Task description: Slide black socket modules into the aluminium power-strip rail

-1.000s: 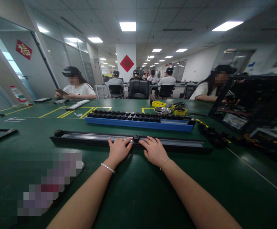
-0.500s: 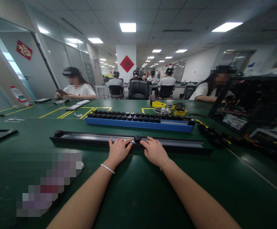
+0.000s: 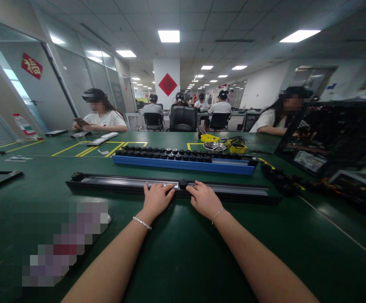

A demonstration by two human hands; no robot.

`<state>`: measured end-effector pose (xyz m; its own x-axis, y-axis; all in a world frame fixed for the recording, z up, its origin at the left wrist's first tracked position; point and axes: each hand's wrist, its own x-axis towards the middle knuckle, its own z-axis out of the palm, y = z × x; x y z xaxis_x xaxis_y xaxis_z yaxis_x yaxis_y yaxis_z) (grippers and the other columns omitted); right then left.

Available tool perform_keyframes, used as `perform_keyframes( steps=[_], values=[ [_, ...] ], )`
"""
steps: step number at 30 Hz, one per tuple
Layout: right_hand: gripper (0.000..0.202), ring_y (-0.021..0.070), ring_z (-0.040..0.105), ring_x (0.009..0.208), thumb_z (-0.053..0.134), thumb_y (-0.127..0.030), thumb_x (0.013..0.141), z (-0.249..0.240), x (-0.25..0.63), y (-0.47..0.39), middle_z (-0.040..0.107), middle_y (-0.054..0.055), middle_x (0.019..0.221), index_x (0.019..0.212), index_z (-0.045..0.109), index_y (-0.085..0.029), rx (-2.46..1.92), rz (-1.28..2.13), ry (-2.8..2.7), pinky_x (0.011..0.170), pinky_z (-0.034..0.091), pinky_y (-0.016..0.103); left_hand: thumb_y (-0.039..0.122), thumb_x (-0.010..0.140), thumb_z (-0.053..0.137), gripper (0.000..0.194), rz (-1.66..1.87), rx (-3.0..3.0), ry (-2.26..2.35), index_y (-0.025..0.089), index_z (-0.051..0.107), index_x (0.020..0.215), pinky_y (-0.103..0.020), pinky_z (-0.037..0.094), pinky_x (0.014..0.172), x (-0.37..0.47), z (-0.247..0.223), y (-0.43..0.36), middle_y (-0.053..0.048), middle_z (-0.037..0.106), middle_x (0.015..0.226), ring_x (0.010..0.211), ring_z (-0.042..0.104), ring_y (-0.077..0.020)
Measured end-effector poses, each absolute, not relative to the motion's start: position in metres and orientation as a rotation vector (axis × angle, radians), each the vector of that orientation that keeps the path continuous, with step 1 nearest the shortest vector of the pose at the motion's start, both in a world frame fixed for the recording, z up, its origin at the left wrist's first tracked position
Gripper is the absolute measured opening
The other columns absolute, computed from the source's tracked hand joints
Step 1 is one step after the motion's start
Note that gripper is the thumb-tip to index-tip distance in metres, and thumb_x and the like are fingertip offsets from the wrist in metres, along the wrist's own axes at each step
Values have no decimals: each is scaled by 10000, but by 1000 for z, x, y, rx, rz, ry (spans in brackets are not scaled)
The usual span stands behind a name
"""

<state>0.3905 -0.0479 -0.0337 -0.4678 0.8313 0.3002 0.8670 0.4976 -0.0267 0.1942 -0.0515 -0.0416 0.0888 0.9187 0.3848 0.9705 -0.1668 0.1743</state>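
Note:
In front of me a long black rail [image 3: 227, 191] with a shiny metal channel lies across the table. A small black block [image 3: 183, 184], which looks like a power socket module, sits in the channel near the middle. My left hand [image 3: 158, 198] rests over the rail left of the block, fingers spread, its index fingertip just short of the block. On the block's right side, my right hand [image 3: 205, 199] has its index fingertip at the block, the other fingers stretched over the rail. Neither hand grips anything. Another black block [image 3: 77, 176] sits at the rail's left end.
Beyond it lies a blue rail [image 3: 183, 165] holding several black socket modules. Behind stand yellow bins [image 3: 210, 138] and a metal dish [image 3: 214, 146]. To the right are black modules [image 3: 280, 181] and an open computer case [image 3: 322, 139]. A blurred-out object [image 3: 66, 248] lies front left. Co-workers sit across.
The black block has shifted slightly to the right along the channel, and my right hand's fingertips have moved a little right with it. My left hand stays in place.

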Motion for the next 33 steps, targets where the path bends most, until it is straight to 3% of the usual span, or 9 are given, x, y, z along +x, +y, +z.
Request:
perform_keyframes(
  steps=[24, 33],
  values=[
    [371, 242, 379, 1195, 432, -255, 828, -34, 390, -44, 592, 105, 1079, 1184, 538, -263, -1467, -271, -2474, 898, 389, 334, 475, 871, 368, 350, -623, -2244, -1931, 356, 627, 1075, -548, 177, 1003, 193, -41, -50, -24, 655, 938, 973, 546, -231],
    [339, 219, 487, 931, 440, -266, 829, -29, 392, -47, 595, 82, 951, 1151, 548, -269, -1502, -305, -2477, 793, 394, 304, 474, 871, 362, 353, -619, -2245, -1935, 355, 632, 1065, -543, 167, 1011, 193, -40, -51, -23, 655, 942, 981, 543, -229]
  ],
)
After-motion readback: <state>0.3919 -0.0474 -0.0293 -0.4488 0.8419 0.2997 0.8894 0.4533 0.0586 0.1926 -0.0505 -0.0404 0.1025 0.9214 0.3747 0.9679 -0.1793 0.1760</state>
